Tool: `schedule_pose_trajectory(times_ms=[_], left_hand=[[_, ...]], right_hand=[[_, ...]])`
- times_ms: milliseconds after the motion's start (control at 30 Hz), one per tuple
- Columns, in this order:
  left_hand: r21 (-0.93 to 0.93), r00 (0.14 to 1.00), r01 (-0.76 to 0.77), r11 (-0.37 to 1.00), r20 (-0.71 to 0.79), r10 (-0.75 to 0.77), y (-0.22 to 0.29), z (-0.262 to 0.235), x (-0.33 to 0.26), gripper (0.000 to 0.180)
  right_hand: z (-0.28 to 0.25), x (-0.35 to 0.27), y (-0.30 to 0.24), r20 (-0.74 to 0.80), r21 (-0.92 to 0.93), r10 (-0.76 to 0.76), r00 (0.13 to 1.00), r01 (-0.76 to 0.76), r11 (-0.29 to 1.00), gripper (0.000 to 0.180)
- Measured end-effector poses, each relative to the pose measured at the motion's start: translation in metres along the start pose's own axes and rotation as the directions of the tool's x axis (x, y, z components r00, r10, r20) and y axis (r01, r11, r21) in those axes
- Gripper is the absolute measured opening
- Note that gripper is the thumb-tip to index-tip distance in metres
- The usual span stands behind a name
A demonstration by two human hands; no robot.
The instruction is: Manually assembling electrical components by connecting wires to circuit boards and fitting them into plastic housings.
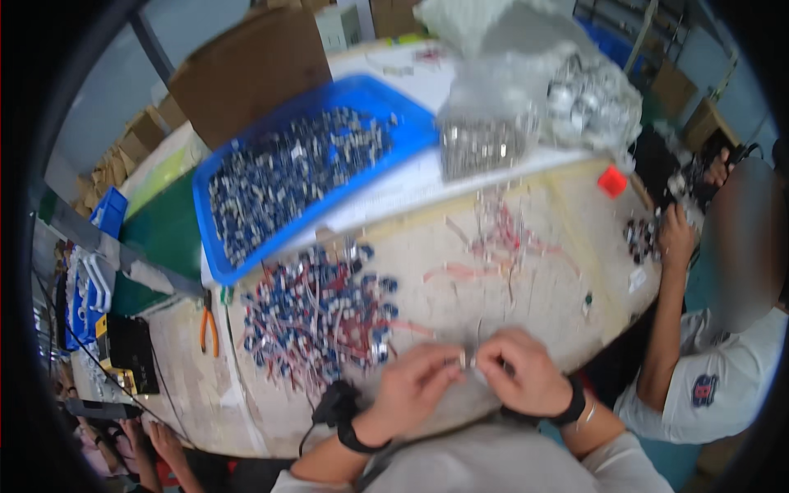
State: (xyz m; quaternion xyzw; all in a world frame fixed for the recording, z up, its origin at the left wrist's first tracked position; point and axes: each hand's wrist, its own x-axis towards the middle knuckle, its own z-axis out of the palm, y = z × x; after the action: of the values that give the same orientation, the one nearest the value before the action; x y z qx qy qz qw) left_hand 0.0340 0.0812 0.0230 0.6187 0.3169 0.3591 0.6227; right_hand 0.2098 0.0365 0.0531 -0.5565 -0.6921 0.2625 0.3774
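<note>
My left hand (417,384) and my right hand (530,374) are close together over the table's near edge, thumbs and fingertips pinched. Between the left fingertips shows a small, pale, metallic-looking piece (463,360), too blurred to name. Whatever the right fingertips grip is mostly hidden by the fingers. Just beyond and left of my left hand lies a heap of small blue parts with red and white wires (320,312). Loose pinkish-red wires (509,246) are spread on the table (394,222) farther off, ahead of my right hand.
A blue tray (215,261) full of small parts stands at the far left, before a cardboard box (251,74). Beside it is a clear bag of metal pieces (485,148). Orange-handled pliers (209,330) lie left. A co-worker's arm (670,287) reaches in at right, near a red container (611,181).
</note>
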Motion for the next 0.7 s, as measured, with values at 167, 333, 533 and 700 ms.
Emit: schedule_pose_trajectory(times_ms=[167,333,533,700], left_hand=[[-0.296,0.998,0.059,0.953,0.006,-0.060,-0.004,-0.006,0.002,0.023],[-0.227,0.999,0.021,0.974,-0.025,-0.028,-0.004,-0.007,0.008,0.022],[-0.005,0.996,-0.086,0.996,-0.006,0.086,-0.002,-0.012,0.004,0.019],[0.276,0.962,-0.196,0.941,-0.130,0.239,0.000,-0.008,-0.001,0.020]], right_hand=[[0.004,0.012,0.001,-0.052,0.011,-0.041,0.998,0.041,0.999,0.008],[0.013,0.014,0.007,-0.093,-0.018,-0.092,0.991,0.090,0.996,0.011],[0.020,0.009,0.002,-0.117,-0.005,-0.067,0.991,0.067,0.998,0.011],[0.038,-0.001,-0.004,-0.258,0.098,0.019,0.966,0.007,0.995,0.012]])
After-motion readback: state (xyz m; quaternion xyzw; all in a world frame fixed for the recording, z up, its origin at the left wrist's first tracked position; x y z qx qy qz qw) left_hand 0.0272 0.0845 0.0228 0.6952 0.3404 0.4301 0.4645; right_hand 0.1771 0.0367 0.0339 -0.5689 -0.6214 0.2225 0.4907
